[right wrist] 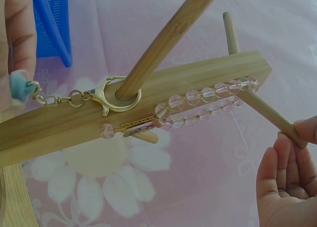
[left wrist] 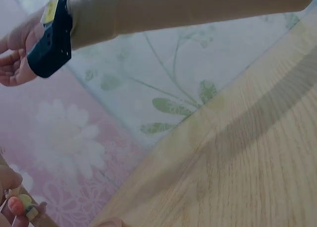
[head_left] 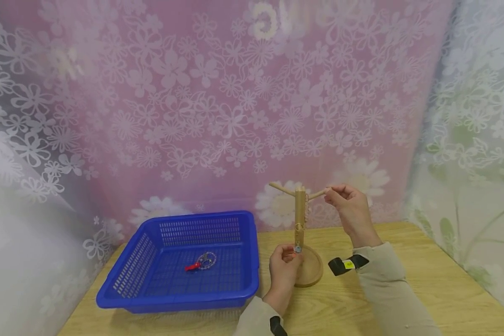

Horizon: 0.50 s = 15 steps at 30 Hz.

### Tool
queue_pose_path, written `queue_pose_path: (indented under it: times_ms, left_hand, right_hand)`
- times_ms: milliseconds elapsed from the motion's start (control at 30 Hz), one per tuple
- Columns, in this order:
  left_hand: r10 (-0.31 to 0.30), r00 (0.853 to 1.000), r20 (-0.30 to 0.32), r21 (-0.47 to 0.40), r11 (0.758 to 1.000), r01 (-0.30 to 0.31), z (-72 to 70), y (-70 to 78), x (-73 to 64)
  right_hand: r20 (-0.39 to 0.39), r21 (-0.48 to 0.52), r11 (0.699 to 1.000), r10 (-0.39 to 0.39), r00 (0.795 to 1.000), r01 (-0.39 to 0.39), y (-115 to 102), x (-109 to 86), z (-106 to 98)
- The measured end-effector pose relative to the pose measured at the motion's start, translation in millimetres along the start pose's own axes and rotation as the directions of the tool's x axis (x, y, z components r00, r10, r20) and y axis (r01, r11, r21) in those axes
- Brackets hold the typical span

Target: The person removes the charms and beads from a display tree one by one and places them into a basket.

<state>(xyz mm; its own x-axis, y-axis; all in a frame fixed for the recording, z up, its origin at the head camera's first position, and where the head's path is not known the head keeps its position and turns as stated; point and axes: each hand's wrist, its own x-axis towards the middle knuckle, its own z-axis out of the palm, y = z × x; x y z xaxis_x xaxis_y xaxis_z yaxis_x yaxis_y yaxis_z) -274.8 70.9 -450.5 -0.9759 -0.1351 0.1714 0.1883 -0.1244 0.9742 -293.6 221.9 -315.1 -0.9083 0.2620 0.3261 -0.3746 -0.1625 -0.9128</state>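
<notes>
A wooden stand [head_left: 299, 205] with several pegs and a round base [head_left: 312, 270] stands upright on the table. At its far peg end my right hand [head_left: 353, 212] pinches the tip of the peg [right wrist: 272, 115] between thumb and fingers. A bracelet of clear pinkish beads [right wrist: 192, 97] hangs from that same peg, against the post. The gold clasp of a keychain [right wrist: 101, 100] loops around a lower peg. My left hand [head_left: 283, 273], low beside the post, holds the keychain's charm end, where a light-blue piece [right wrist: 22, 85] shows. An orange-red bit [left wrist: 16, 205] is between its fingers.
A blue plastic basket [head_left: 180, 298] stands to the left of the stand. Inside lie a red piece [head_left: 192, 266] and a beaded loop [head_left: 211, 260]. Floral curtains [head_left: 235, 116] hang behind and at both sides of the wood-grain table [head_left: 403, 289].
</notes>
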Motion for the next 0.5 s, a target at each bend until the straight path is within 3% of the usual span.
queue_pose_path:
  times_ms: [500]
  left_hand:
    - [0.01,0.996,0.085,-0.084,0.996,-0.003,-0.9,27.9,-14.0]
  right_hand:
    - [-0.002,-0.013,1.0,-0.014,1.0,0.014,3,0.0,-1]
